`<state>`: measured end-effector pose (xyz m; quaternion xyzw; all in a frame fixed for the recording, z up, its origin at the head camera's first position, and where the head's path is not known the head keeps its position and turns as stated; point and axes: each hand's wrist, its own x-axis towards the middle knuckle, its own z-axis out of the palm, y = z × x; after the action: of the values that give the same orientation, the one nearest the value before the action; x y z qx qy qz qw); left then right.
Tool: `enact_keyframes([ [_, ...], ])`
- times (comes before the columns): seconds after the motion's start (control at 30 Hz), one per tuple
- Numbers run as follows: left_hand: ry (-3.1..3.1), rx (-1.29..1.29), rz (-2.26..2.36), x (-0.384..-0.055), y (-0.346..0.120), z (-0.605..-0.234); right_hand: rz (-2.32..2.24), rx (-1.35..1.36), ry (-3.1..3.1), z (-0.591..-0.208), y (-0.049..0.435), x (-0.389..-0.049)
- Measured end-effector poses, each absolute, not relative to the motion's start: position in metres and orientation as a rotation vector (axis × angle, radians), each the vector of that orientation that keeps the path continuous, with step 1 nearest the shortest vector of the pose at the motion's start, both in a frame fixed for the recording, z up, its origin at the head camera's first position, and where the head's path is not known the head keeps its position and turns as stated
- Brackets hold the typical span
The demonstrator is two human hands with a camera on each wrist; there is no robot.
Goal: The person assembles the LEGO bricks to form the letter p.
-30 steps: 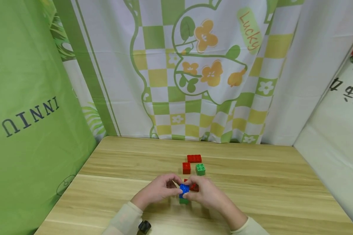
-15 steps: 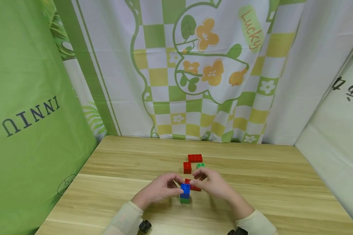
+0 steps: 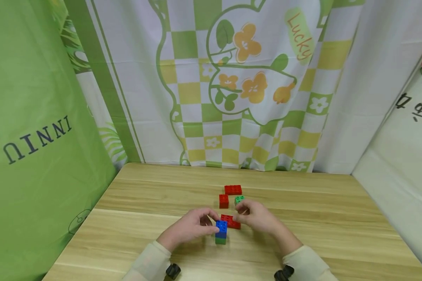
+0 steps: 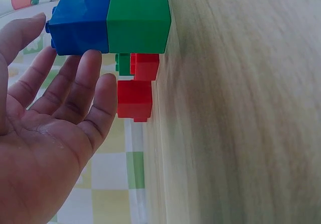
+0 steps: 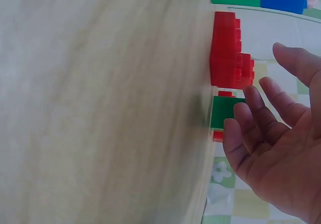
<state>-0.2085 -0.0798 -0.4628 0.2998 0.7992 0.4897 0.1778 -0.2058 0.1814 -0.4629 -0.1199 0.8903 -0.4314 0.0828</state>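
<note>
A blue brick (image 3: 222, 233) sits on a green brick (image 3: 220, 241), forming a small upright stack on the table. Around its left side my left hand (image 3: 188, 227) rests with relaxed, parted fingers, the thumb tip right by the blue brick (image 4: 80, 23). My right hand (image 3: 256, 217) hovers loosely spread between a long red brick (image 3: 233, 224) just behind the stack and a separate green brick (image 3: 239, 199), which it partly hides. In the right wrist view, the fingers of that hand (image 5: 286, 138) lie close to the green brick (image 5: 225, 112) with nothing between them and the thumb.
Farther back are a square red brick (image 3: 223, 201) and another long red brick (image 3: 233, 190). Wood-grain table (image 3: 302, 218) surrounds the bricks, with a patterned curtain (image 3: 211, 128) along its back edge and a green cloth (image 3: 45, 187) at the left. Black straps with small devices circle both wrists.
My right hand has let go of the blue brick and moved right and back, toward the separate green brick. The left hand has stayed beside the stack.
</note>
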Motion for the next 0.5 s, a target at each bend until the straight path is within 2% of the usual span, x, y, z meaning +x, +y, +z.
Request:
enact_keyframes([
  [0.5, 2.244, 0.861, 1.401, -0.2101, -0.0800, -0.4644, -1.187, -0.403, 2.635, -0.4680, 0.1792, -0.2082],
])
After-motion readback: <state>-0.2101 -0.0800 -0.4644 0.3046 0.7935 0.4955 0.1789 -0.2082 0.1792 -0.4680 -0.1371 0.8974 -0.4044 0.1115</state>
